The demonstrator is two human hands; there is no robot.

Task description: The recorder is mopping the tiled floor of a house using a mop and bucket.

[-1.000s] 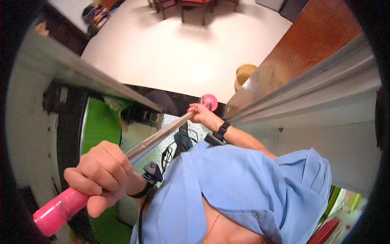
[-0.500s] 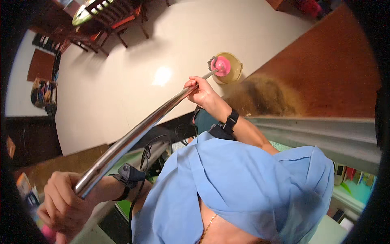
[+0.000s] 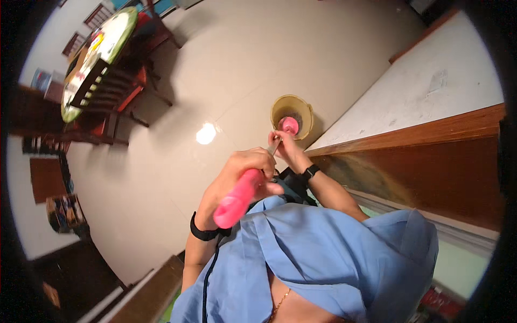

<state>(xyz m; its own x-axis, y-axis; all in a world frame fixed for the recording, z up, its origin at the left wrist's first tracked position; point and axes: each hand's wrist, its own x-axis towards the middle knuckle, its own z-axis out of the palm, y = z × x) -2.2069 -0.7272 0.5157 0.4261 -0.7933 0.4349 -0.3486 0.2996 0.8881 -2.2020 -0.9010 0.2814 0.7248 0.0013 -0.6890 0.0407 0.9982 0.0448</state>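
A mop with a pink grip (image 3: 237, 200), a metal pole and a round pink head (image 3: 289, 125) stands tilted away from me. Its head is inside a yellow bucket (image 3: 308, 116) on the floor; grey strands show around it. My left hand (image 3: 245, 169) wraps around the upper handle, just beyond the pink grip's free end. Lower down, close above the bucket, my right hand (image 3: 286, 146) closes around the pole. Most of the pole is foreshortened and partly hidden by my hands.
A dining table (image 3: 128, 33) with dark wooden chairs (image 3: 110, 89) stands at the far left. Right of the bucket runs a white panel with a brown wooden edge (image 3: 414, 129). Glossy pale tiles (image 3: 231, 70) cover the floor. A cable (image 3: 209, 285) hangs by my left arm.
My left hand has moved up and right, from the lower left toward my right hand, swinging the handle's end along. The mop head now sits deeper in the bucket. The view has shifted.
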